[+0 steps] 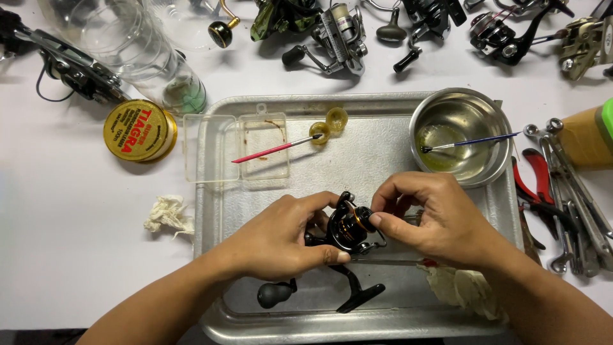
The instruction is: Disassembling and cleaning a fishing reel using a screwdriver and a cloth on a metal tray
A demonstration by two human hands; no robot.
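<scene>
Near edge: a rectangular metal tray [211, 211] on a white table [76, 268]. Low in the tray, about 6 o'clock from its centre, a black spinning fishing reel with a gold-trimmed spool [345, 233]; its black knob handle and foot point toward the person. Left hand [278, 239] wraps the reel body from 9 o'clock, fingers closed on it, thumb lying along the underside. Right hand [434, 217] comes in from 3 o'clock, thumb and forefinger pinched together on the spool end. A thin metal tool lies under the right hand; can't tell whether that hand also holds it.

Crumpled yellowish rag [466, 287] on the tray at 4 o'clock, touching the right wrist. Small white crumpled tissue [167, 214] off the tray at 9 o'clock.

Mid tray: clear plastic hinged box [236, 153], opened flat, at 10 o'clock, with a red-handled small brush [274, 150] across it. Two round amber translucent caps [329, 124] just beside the brush tip. Round steel bowl [491, 128] at 2 o'clock holding yellowish oil, with a blue-handled thin brush [472, 142] resting in it.

Right of the tray, 3 o'clock: red-handled pliers [533, 182] and a pile of steel wrenches [575, 191]. Left, 10 o'clock: round gold tin [137, 131], clear plastic jar [137, 51] beyond it.

Far edge, 12 o'clock: a row of other fishing reels [338, 35], dark and silver, laid along the table.
</scene>
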